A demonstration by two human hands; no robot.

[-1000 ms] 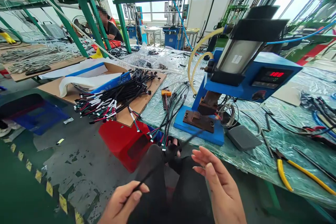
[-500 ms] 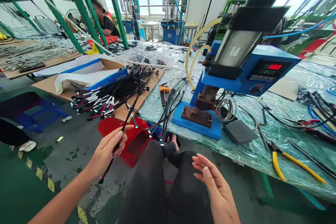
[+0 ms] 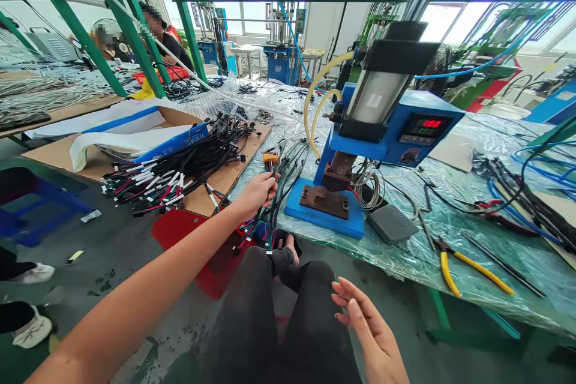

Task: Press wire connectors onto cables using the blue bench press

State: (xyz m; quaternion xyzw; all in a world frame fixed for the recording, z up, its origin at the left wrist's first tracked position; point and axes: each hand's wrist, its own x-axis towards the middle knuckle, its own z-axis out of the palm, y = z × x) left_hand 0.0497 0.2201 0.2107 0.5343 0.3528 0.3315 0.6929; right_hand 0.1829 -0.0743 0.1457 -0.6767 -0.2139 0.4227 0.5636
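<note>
Our left hand (image 3: 257, 193) reaches out over the bench (image 3: 407, 261), fingers curled closed around a black wire harness (image 3: 275, 207); that harness sits right in the hand's grip, its lengths dropping past the bench edge, with red, white and green leads and small connectors (image 3: 252, 239) dangling just above our dark trousers (image 3: 265, 306); our right hand (image 3: 371, 327) hangs open and empty, fingers loosely spread, well apart from the harness and near our right knee. We judge a firm hold high on the wires works best here; the leads can then hang straight, clear of the neighbouring bundles, and stay untangled. Just beyond the left fingers lies a small orange-handled tool (image 3: 270, 158); to the right stands a blue pneumatic press (image 3: 324, 210) with a red digital display (image 3: 425, 129), and a grey foot pedal (image 3: 391, 223) lies beside its base; further right lie yellow-handled pliers (image 3: 450, 270). To the left, a heap of black wire harnesses (image 3: 180, 168) rests on a cardboard sheet (image 3: 229, 183); a person in a black top (image 3: 173, 54) works further back.
</note>
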